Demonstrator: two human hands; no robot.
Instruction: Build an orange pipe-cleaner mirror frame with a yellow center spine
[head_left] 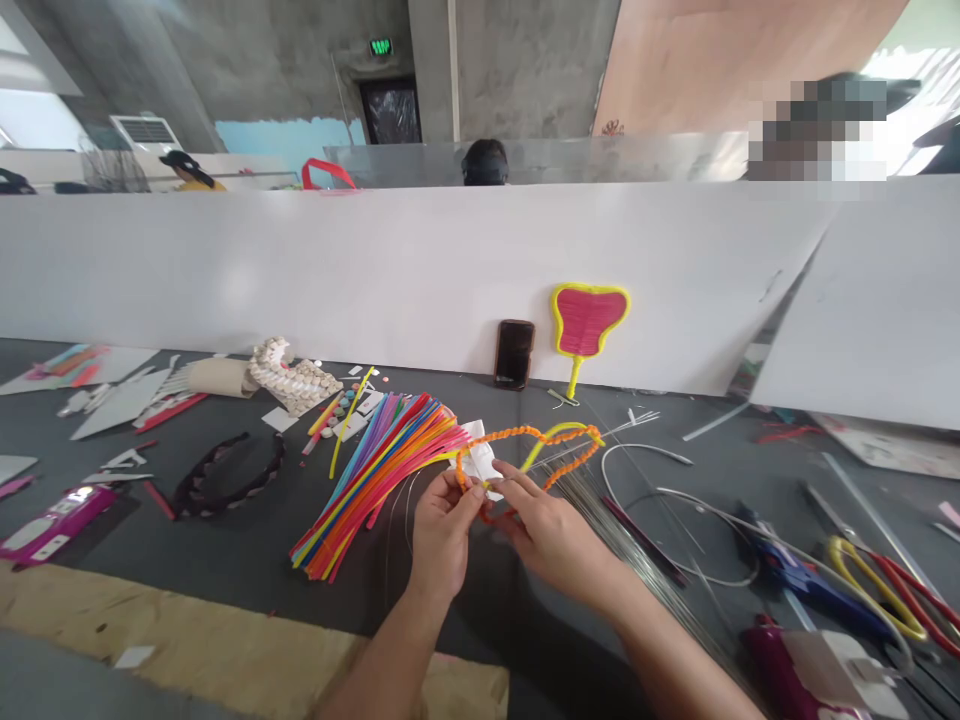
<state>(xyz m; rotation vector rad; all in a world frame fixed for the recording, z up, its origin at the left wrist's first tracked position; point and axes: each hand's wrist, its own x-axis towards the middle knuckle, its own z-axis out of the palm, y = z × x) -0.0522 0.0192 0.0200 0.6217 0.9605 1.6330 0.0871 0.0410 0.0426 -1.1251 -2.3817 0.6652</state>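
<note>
From the head view, the left hand [442, 535] and right hand [551, 530] meet over the counter [262, 560], each grip pinching the near end of an orange twisted loop [504, 435], whose far side reaches forward and right. A bundle of colored stems [375, 480] lies just left of the left hand. Beyond, a phone [514, 355] and a yellow-edged red fan [591, 322] stand against a white board [375, 260].

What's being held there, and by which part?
The left hand pinches the orange twisted loop by its near side; the right hand is there too, grip unclear.
</note>
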